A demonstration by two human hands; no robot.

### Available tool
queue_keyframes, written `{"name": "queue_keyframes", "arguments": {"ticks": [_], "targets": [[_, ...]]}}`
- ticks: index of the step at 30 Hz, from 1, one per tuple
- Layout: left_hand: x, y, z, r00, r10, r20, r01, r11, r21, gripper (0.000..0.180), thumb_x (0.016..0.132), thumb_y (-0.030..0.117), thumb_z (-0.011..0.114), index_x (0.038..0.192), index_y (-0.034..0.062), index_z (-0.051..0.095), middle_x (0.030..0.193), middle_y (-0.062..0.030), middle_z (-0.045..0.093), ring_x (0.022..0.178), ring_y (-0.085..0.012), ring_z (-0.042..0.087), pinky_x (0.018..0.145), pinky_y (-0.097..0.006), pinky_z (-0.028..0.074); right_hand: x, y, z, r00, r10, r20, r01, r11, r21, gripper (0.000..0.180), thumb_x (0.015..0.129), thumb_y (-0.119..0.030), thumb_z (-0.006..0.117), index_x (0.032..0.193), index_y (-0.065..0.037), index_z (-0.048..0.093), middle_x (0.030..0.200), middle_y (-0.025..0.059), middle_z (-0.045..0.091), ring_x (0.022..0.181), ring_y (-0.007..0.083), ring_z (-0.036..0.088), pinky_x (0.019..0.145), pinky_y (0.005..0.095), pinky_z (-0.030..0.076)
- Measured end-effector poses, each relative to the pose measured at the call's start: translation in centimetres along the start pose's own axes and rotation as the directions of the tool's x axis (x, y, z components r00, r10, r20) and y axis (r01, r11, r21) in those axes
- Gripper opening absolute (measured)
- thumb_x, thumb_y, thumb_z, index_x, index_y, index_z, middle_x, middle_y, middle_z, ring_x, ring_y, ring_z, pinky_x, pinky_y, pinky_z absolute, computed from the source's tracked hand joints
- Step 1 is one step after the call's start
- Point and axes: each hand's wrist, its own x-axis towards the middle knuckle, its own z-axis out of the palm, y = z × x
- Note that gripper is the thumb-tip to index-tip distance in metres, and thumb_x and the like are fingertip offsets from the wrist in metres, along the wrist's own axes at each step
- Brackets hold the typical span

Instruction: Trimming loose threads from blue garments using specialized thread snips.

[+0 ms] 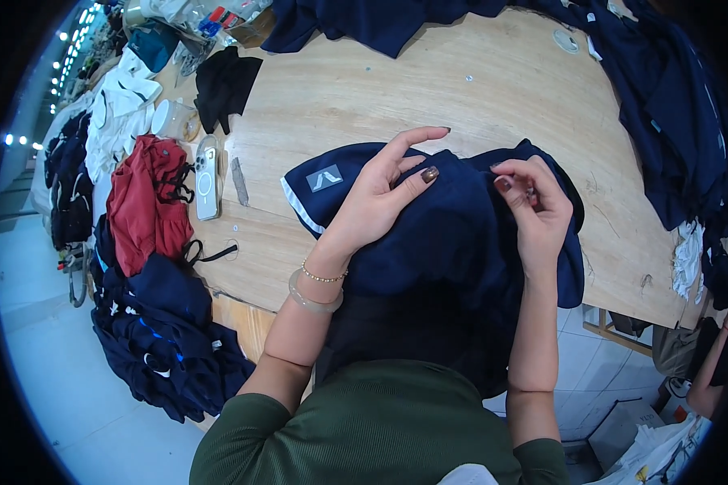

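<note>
The left hand is resting with fingers spread on the dark navy fabric garment; the right hand is pinching its edge with narrowed fingers over the wooden tabletop.

Two hands, one phone, one red garment, two bracelets

A dark navy garment lies bunched at the near edge of the wooden bench, draping over toward the person (white trim and a small grey patch show at its left corner).
</note>
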Motion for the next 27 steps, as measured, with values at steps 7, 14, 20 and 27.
{"name": "queue_keyframes", "arguments": {"ticks": [7, 14, 20, 27], "targets": [[0.2, 1.2, 0.7, 1.0, -0.019, 0.022, 0.021, 0.991, -0.132, 0.045, 0.095, 0.006, 0.058, 0.138, -0.0023, 0.046, 0.14, -0.0117, 0.05, 0.12, -0.0145, 0.054, 0.105, -0.032, 0.041, -0.3, -0.6, 0.8, 0.97, -0.226, 0.091, 0.241, 0.943, -0.23, 0.028, 0.074, 0.017, 0.059, 0.093, -0.001, 0.068, 0.075, 0.007, 0.052, 0.066, 0.0159, 0.055, 0.058, 0.0244, 0.042], [0.1, 1.2, 0.3, 0.998, 0.021, 0.051, -0.024, 0.999, 0.044, 0.046, 0.091, 0.009, 0.064, 0.134, -0.0025, 0.05, 0.135, -0.0122, 0.054, 0.121, -0.0168, 0.054, 0.107, -0.034, 0.04, 0.3, -1.2, -0.1, 0.999, 0.037, 0.003, -0.036, 0.996, -0.087, 0.006, 0.087, 0.006, 0.057, 0.092, 0.003, 0.057, 0.079, 0.009, 0.051, 0.073, 0.0145, 0.054, 0.067, 0.0247, 0.042], [0.7, 3.8, -0.2, 0.988, 0.031, 0.153, -0.027, 0.999, -0.028, 0.055, 0.086, 0.003, 0.068, 0.136, -0.0034, 0.047, 0.135, -0.0138, 0.053, 0.12, -0.0172, 0.055, 0.102, -0.031, 0.044, 0.9, -0.6, -1.0, 0.987, 0.103, 0.12, -0.116, 0.988, 0.101, 0.033, 0.09, -0.02, 0.068, 0.118, -0.003, 0.067, 0.106, 0.0058, 0.062, 0.093, 0.0119, 0.054, 0.081, 0.0226, 0.043], [6.7, 15.8, -3.2, 0.836, 0.37, 0.404, -0.434, 0.898, 0.074, 0.063, 0.085, 0.009, 0.072, 0.139, -0.006, 0.043, 0.122, -0.0126, 0.063, 0.098, -0.0156, 0.067, 0.087, -0.026, 0.053, 7.7, -4.0, -2.2, 0.889, 0.119, 0.441, -0.345, 0.809, 0.476, 0.046, 0.093, -0.036, 0.065, 0.124, -0.002, 0.063, 0.111, 0.0053, 0.068, 0.087, 0.0065, 0.063, 0.074, 0.0157, 0.046]]}}
